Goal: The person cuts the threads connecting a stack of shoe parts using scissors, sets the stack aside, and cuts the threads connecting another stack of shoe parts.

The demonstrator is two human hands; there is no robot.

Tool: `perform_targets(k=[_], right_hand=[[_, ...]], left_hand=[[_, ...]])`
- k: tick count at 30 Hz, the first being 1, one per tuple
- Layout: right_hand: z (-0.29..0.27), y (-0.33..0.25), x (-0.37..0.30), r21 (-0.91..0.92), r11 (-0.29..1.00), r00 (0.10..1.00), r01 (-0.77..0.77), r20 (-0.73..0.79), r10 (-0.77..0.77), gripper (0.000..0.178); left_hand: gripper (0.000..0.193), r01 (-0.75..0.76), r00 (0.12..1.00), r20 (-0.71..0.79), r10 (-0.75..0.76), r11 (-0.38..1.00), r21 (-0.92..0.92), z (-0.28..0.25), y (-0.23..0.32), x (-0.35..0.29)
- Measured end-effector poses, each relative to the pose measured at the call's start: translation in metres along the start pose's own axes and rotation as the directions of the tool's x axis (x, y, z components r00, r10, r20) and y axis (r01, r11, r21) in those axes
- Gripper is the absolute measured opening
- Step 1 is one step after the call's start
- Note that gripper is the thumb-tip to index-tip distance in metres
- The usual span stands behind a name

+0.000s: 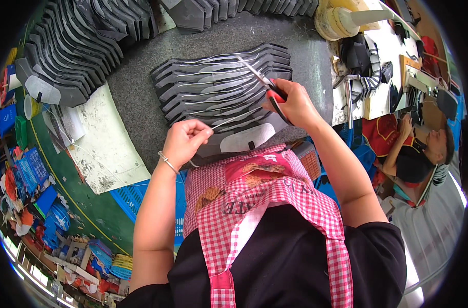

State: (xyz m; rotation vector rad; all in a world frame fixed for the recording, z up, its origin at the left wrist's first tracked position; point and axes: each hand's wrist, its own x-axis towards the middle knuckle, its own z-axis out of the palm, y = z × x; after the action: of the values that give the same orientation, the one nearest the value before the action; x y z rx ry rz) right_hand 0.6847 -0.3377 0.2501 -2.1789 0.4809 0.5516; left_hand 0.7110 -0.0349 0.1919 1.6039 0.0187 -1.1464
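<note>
A row of overlapping dark grey shaped pieces [175,95] lies on the dark worktop in front of me, with thin white edges showing between them. The nearest piece carries a light grey patch [249,137] with a small black mark. My left hand [185,141] pinches the end of a thin white cord [234,120], which stretches right across the near pieces. My right hand [294,104] grips scissors [255,71] with red and black handles. Their blades point up and left over the pieces; whether they are fully closed is hard to make out.
More stacked dark pieces [72,56] fill the back left, and another stack [208,13] lies at the far edge. A pale, stained pot [332,23] with a nozzle-like part stands far right. Paper sheets [108,149] lie left. A person [416,146] sits to the right.
</note>
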Motion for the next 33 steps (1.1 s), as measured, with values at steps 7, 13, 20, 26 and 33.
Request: perform_targets(k=[7,13,20,26,33], right_hand=[[0.011,0.015,0.019,-0.225,0.968,0.994,0.107,0.018,-0.106,0.034],[0.007,0.026,0.027,-0.407,0.889,0.977,0.21,0.041,-0.212,0.034],[0.004,-0.014,0.013,-0.565,0.599,0.764,0.567,0.09,-0.639,0.053],[0.034,-0.035,0.025,-0.634,0.414,0.72,0.653,0.349,-0.6,0.029],[0.044,-0.053,0.024,-0.672,0.342,0.72,0.657,0.423,-0.551,0.016]], left_hand=[[0.015,0.059,0.973,-0.231,0.019,0.944,0.326,-0.005,-0.004,0.001],[0.024,0.085,0.939,-0.334,0.088,0.877,0.472,-0.018,0.006,0.015],[0.032,0.327,0.891,-0.453,0.037,0.642,0.694,-0.021,0.016,0.019],[0.019,0.083,0.942,-0.333,0.045,0.929,0.361,-0.042,-0.014,0.008],[0.015,0.117,0.917,-0.399,0.034,0.93,0.348,-0.037,-0.021,0.005]])
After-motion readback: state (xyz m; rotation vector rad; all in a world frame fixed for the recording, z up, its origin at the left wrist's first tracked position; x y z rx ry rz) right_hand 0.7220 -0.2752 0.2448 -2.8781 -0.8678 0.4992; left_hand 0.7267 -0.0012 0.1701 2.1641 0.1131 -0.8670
